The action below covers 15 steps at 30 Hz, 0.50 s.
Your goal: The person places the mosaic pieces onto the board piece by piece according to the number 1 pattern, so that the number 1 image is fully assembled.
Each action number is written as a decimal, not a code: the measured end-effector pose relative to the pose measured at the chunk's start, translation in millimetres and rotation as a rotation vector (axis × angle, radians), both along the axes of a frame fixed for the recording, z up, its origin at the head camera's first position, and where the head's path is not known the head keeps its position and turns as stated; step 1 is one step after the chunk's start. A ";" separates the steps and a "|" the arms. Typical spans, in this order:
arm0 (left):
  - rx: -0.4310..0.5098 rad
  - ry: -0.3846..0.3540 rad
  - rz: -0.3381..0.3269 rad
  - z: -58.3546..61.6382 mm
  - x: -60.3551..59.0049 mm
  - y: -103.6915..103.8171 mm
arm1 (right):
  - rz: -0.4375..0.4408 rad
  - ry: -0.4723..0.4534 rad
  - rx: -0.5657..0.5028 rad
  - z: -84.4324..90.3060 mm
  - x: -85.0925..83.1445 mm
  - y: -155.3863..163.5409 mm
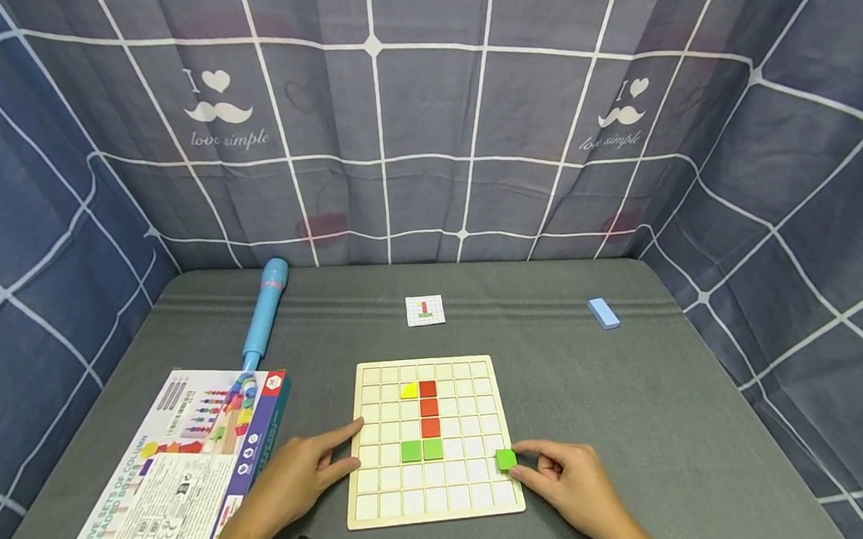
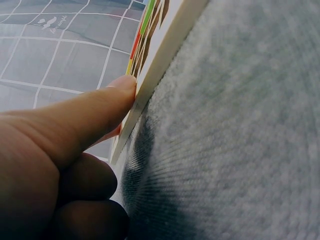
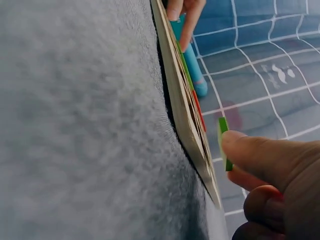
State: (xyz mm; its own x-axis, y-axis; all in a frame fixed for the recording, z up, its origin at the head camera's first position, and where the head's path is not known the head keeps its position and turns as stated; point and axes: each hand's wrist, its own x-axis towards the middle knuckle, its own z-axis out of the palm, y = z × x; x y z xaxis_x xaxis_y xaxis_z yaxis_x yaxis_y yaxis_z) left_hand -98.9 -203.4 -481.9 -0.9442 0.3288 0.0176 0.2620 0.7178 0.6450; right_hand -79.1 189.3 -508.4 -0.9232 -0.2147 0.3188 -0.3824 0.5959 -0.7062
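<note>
Right hand (image 1: pixel 574 481) at the right edge of the wooden grid board (image 1: pixel 388 506), thumb and forefinger pinching a green square tile (image 1: pixel 506 460), remaining fingers curled under. Tile held just above the board's rightmost column, near the lower right corner; seen edge-on in the right wrist view (image 3: pixel 223 142), lifted slightly off the surface. Left hand (image 1: pixel 296 479) lying on the grey table cloth (image 1: pixel 675 419) against the board's left edge, forefinger stretched along the rim, fingertip (image 2: pixel 122 85) pressed to the side of the wood, other fingers loosely bent, holding nothing.

On the board: 1 yellow piece (image 1: pixel 408 390) beside a column of 3 red tiles (image 1: pixel 429 407), with 2 green tiles (image 1: pixel 422 450) below. Most cells bare, including the bottom 2 rows and both outer columns.

Left of the board, a printed box (image 1: pixel 182 466) close to the left wrist. Behind it a blue tube (image 1: pixel 263 315). Further back a small pattern card (image 1: pixel 424 310); a light blue block (image 1: pixel 603 312) far right. Wide bare cloth right of the board, up to the checked curtain (image 1: pixel 422 136).
</note>
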 end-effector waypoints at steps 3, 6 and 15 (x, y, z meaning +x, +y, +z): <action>-0.001 0.001 0.001 0.2 0.1 0.2 | 0.025 -0.006 0.000 2.9 -4.9 -4.4; -0.003 0.003 -0.002 0.4 -0.2 0.2 | 0.048 -0.014 -0.002 5.4 -9.8 -9.2; -0.011 -0.003 -0.002 0.7 0.0 0.3 | 0.113 0.027 -0.019 8.9 -18.0 -24.0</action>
